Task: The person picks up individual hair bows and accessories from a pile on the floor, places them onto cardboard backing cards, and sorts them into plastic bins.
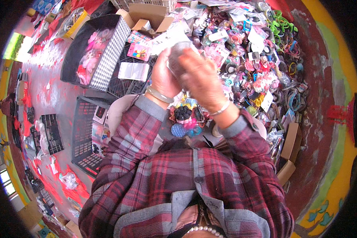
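My left hand (pixel 163 76), in front of my chest, is closed on a greyish, see-through plastic packet (pixel 177 57). What lies inside the packet is too blurred to make out. My right hand (pixel 202 77) lies over the packet's right side, its fingers smeared by motion, so their grip is unclear. Below the hands, near my lap, sit a black braided hair tie (pixel 183 114) and a blue dotted round piece (pixel 178 130). Beyond and to the right spreads a large heap of hair accessories (pixel 242 59), many in clear bags.
To the left stands a black bin with a houndstooth side (pixel 107 59), holding pink fluffy pieces. Nearby are a black plastic crate (pixel 81 135), a stack of clear bags (pixel 133 71) and an open cardboard box (pixel 148 15). Another carton (pixel 291 141) stands at right.
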A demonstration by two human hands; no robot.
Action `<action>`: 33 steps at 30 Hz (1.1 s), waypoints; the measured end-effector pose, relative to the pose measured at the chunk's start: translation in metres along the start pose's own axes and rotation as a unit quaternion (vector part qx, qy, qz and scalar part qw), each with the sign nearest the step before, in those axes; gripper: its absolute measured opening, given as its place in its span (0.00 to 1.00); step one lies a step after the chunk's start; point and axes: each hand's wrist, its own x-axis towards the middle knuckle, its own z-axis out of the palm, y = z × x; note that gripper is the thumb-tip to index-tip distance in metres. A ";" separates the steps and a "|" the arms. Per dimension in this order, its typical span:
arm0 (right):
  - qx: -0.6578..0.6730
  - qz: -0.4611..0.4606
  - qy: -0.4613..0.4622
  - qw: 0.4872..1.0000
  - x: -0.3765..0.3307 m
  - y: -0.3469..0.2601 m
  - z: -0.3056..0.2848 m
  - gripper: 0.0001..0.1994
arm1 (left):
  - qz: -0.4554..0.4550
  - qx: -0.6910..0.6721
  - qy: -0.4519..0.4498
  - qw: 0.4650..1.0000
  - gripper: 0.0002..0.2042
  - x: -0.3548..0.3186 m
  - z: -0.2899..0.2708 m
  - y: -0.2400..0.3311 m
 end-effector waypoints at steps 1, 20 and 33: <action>-0.083 -0.009 -0.054 0.995 -0.001 -0.009 0.003 0.22 | 0.047 0.027 -0.015 0.998 0.27 -0.005 0.008 -0.002; -0.030 0.227 0.087 0.970 0.001 0.041 0.008 0.13 | -0.009 0.053 -0.070 0.996 0.34 -0.009 0.011 -0.014; 0.083 0.039 0.111 0.990 0.013 0.020 -0.012 0.13 | -0.058 0.180 -0.066 0.980 0.24 -0.005 -0.010 -0.008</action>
